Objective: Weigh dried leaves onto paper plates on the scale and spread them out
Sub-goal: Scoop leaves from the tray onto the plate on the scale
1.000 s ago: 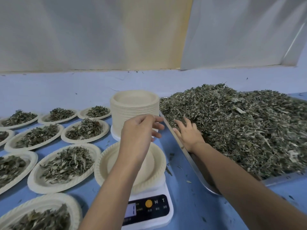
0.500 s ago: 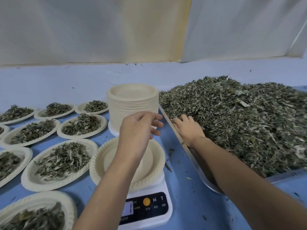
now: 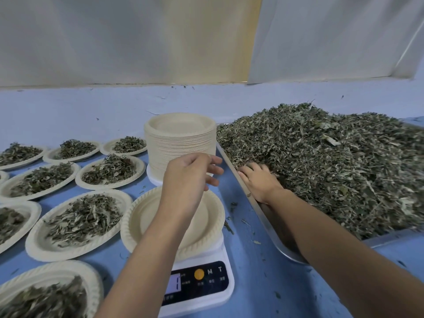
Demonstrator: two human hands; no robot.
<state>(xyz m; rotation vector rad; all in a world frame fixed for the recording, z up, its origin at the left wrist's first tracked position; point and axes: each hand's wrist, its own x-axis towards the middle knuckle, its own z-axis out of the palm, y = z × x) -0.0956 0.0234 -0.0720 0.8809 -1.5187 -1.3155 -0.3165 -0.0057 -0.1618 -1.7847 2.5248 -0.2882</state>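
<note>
Dried leaves point(image 3: 321, 168) sit gripped in my right hand point(image 3: 259, 180), my left hand point(image 3: 188, 177) hanging loose above the plate point(image 3: 142, 216) on the scale point(image 3: 206, 285).

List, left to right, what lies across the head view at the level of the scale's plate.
Leaf-filled paper plate → empty paper plate on the scale → metal tray rim → heap of dried leaves.

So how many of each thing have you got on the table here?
Scale: 1
Empty plate on it: 1
Plates with leaves: 8
Plate sliver at left edge, contents unclear: 1
Stack of empty plates: 1
Metal tray: 1
Loose leaves (heap): 1
Total: 14
</note>
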